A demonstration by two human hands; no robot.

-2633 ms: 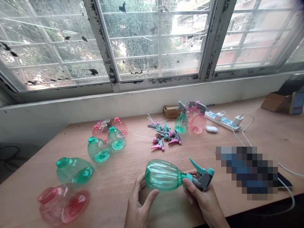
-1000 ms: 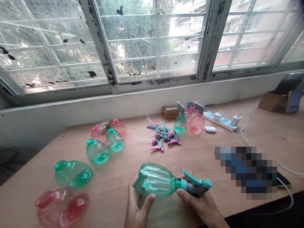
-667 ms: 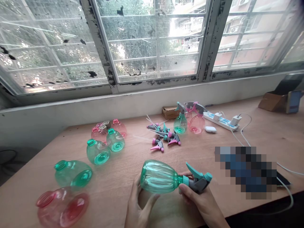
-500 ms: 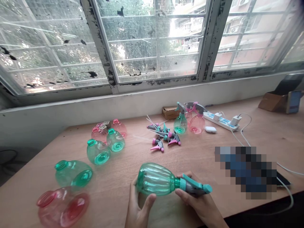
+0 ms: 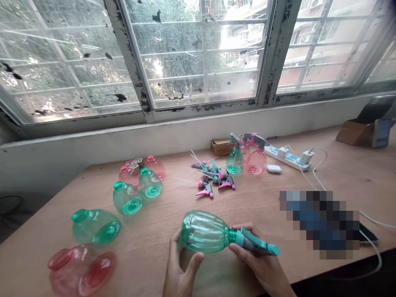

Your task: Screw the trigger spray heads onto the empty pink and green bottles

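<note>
A clear green spray bottle [image 5: 206, 233] lies sideways in the air over the near part of the table, its base toward the left. Cupped around the base end is my left hand [image 5: 182, 264], thumb along the near side. My right hand [image 5: 255, 255] grips the neck end, where a teal and grey trigger spray head [image 5: 255, 242] sits on the bottle's mouth. The right fingers behind the head are partly hidden. Beyond the bottle, several loose spray heads [image 5: 213, 175] with pink or teal parts and thin tubes lie in a pile.
Open-mouthed bottles, green [image 5: 95, 226] and red [image 5: 82, 270], stand along the left. Fitted spray bottles [image 5: 256, 161] stand at the back beside a small cardboard box [image 5: 222, 147]. A power strip [image 5: 287, 158], a white earphone case [image 5: 274, 169] and cables lie to the right.
The spray bottle and its head have shifted slightly to the right between my hands. The right fingers have moved a little around the neck. The other things stay put.
</note>
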